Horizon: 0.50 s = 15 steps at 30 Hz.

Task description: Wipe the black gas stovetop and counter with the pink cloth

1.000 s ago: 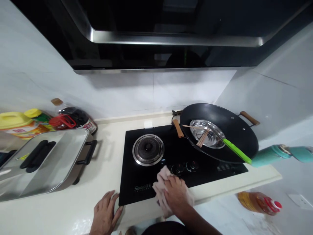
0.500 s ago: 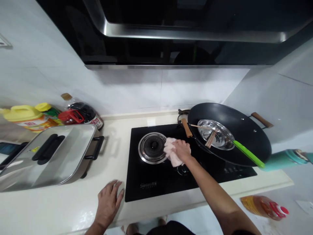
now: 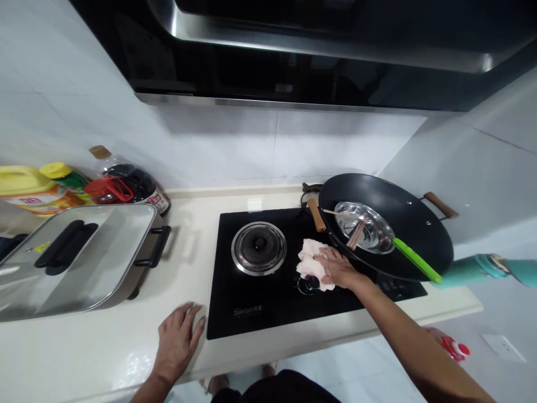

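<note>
at the left, the left hand (image 3: 178,338) rests palm down on the pale counter (image 3: 184,280), fingers loosely together and thumb apart, holding nothing. just right of it lies the black cooktop (image 3: 243,296) with its round burner (image 3: 259,248). between burner and wok, the pale cloth (image 3: 309,263) sits crumpled on the glass, partly over the knob (image 3: 311,284); it has no clear pointing end, though its longer spread seems to run from back left to front right. the right hand (image 3: 339,271) lies over its right side, fingers stretched out; i cannot tell whether they pinch any folds. the step looks like wiping around the controls, and the next stroke calls for flat pressure, clear of the wok (image 3: 406,235).
</note>
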{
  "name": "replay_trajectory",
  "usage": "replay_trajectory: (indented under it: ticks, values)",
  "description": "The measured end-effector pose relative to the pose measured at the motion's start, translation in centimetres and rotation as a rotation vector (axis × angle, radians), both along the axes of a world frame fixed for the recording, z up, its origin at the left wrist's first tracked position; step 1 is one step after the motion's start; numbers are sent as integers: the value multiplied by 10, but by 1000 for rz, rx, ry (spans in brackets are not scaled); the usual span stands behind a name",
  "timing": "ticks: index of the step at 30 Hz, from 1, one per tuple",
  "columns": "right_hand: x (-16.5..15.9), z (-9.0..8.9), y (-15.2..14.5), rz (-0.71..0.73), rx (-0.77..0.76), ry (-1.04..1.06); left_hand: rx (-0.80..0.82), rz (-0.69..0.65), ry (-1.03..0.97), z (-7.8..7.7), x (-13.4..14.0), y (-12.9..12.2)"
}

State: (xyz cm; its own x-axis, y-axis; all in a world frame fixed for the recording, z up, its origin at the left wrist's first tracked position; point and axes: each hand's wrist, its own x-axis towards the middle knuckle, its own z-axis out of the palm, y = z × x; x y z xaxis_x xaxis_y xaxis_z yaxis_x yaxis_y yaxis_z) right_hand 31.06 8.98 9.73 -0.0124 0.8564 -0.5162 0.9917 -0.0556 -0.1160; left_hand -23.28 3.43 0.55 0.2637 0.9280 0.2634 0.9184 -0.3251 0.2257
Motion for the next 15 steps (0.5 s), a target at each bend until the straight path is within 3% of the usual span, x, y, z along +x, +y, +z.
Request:
replay_trajectory:
  ticks: [7, 11, 15]
  values:
    - [-18, 2, -9, 18, -66, -121, 53, -29, 13, 1, 1, 0]
    - [-21, -4, -16, 71, 26, -116, 53, -24, 15, 1, 2, 0]
    - [-16, -7, -8, 23, 90, -90, 42, -17, 24, 1, 2, 0]
